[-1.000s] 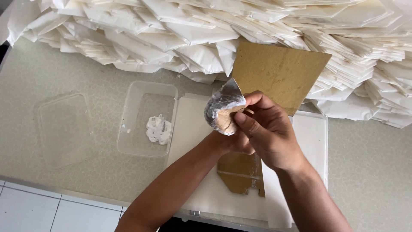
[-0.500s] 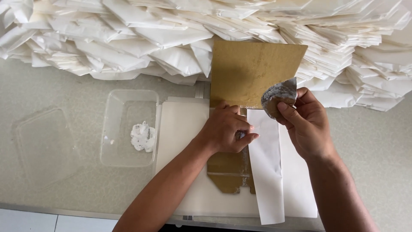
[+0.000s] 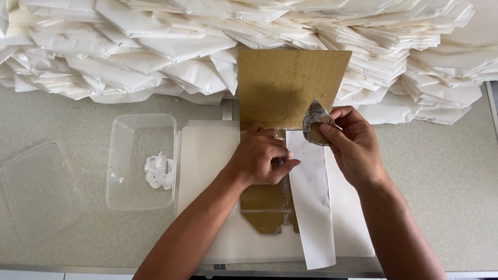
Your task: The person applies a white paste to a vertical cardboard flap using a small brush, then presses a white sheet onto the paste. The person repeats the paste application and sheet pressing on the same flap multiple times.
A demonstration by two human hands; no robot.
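Pressing Cardboard, Pad in the Other Hand

Pressing down with curled fingers, the left hand (image 3: 259,158) rests on the brown cardboard piece (image 3: 290,85) where it meets the white paper strip (image 3: 311,207), fingertips pinched at the strip's left edge. The right hand (image 3: 353,145) is closed around a small crumpled grey pad (image 3: 315,122), thumb and fingers gripping it just above the strip's top end, against the lower edge of the cardboard's broad upper panel. The cardboard's narrower lower part (image 3: 264,210) runs down under the left wrist, with the strip lying along its right side and reaching past the table's near edge. Both lie on a stack of white sheets (image 3: 207,155). Just left of the stack stands a clear plastic tub (image 3: 140,124) with a white lump of paste (image 3: 158,171) inside; farther left lies its clear lid (image 3: 36,192). Behind everything, a wide heap of folded white paper bags (image 3: 129,57) spans the speckled table (image 3: 446,181).
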